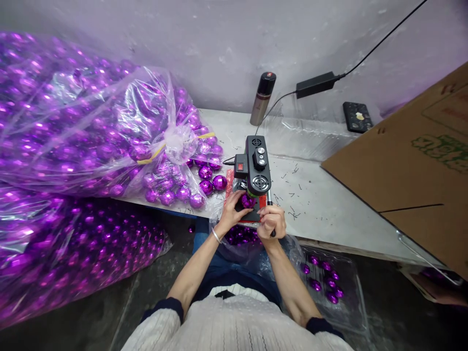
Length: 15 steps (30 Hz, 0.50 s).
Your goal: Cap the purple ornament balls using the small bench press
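A small black bench drill press [259, 163] with a red switch stands on the white table. Under its head sits a shiny purple faceted ball [248, 200], which my left hand [233, 210] grips between thumb and fingers. My right hand [272, 222] is closed round the black-tipped metal lever [269, 197] at the machine's right side. Red material shows beneath the machine's dark base. Several loose purple balls [212, 183] lie on the table left of my left hand. Below the table edge, an open plastic bag [241, 235] of purple balls rests at my lap.
Large clear bags [91, 122] of purple balls fill the left side. A spray can [263, 99], a power adapter [315, 85] and a phone [357, 117] are along the wall. A cardboard box [409, 170] leans at right; a clear tub [354, 312] with balls is below.
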{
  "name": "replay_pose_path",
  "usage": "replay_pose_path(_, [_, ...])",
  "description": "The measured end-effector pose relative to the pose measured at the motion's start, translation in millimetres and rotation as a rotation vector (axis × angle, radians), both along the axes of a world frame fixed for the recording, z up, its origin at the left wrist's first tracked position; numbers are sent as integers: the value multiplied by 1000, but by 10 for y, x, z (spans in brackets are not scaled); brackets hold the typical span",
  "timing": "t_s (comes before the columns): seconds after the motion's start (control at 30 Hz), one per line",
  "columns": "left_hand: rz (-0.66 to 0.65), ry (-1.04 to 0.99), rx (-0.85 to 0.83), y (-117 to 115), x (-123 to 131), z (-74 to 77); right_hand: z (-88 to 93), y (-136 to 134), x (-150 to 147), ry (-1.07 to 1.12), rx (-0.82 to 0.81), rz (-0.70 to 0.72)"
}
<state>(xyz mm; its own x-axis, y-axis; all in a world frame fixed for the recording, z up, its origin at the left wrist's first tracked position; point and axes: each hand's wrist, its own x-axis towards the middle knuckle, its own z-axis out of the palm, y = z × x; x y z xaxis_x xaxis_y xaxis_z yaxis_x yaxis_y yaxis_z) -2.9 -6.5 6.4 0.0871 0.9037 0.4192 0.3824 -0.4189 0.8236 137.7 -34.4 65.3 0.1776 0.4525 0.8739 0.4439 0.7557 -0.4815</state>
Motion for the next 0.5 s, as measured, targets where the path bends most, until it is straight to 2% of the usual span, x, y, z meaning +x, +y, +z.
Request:
replay_pose_path(0.13, [-2, 12, 24, 28, -3, -9, 28, 4, -13, -23, 7, -9])
replay_pose_path(0.2, [-4, 22, 29, 46, -3, -14, 154, -2, -15, 12, -5, -31])
replay_pose_path(0.3, [7, 34, 72, 9, -11, -13, 463, -29, -3, 12, -82, -63])
replay_pose_path(0.4, [11, 106, 197, -184, -51, -38, 746, -58, 20, -20, -186, -37])
replay_pose_path(0.5, [-64, 256, 352, -499, -125, -118, 833, -72, 29, -47, -176, -6])
